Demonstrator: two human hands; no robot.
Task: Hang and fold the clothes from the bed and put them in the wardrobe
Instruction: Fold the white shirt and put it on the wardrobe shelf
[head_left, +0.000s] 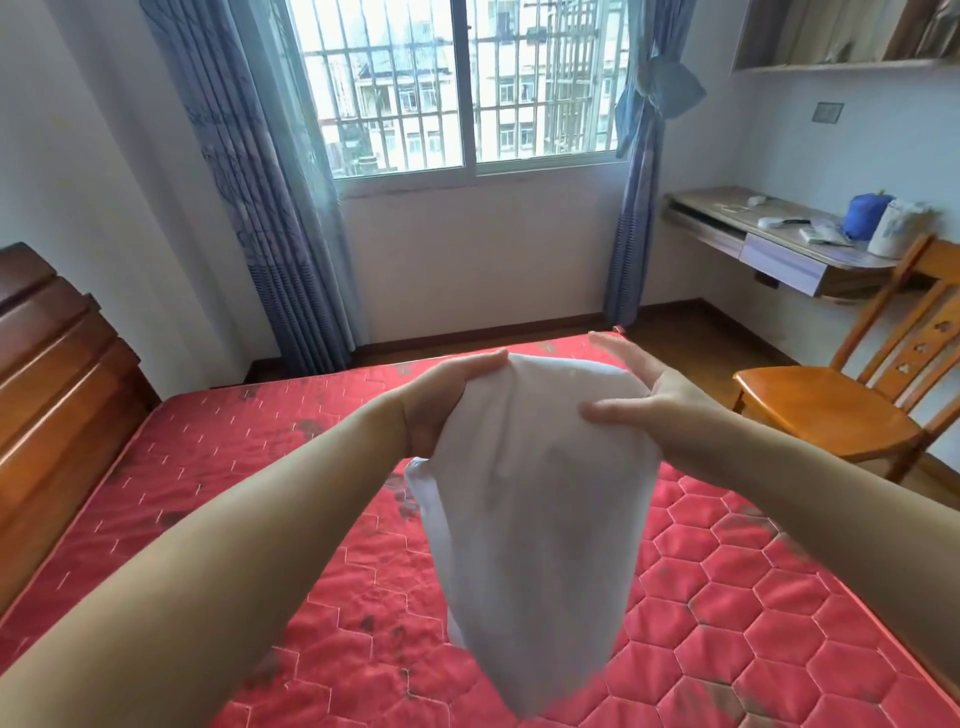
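Note:
A folded white garment (535, 493) hangs in the air above the red quilted mattress (270, 519). My left hand (441, 400) grips its upper left edge, fingers wrapped over the top. My right hand (649, 400) holds the upper right edge, thumb pressed on the near face and fingers stretched behind the cloth. The garment's lower end droops toward me and blurs. No other clothes show on the bed, and no wardrobe is in view.
A dark wooden headboard (47, 384) stands at the left. A wooden chair (852, 395) sits right of the bed, below a wall desk (779, 244) with a blue bag and small items. A barred window (467, 88) and blue curtains are ahead.

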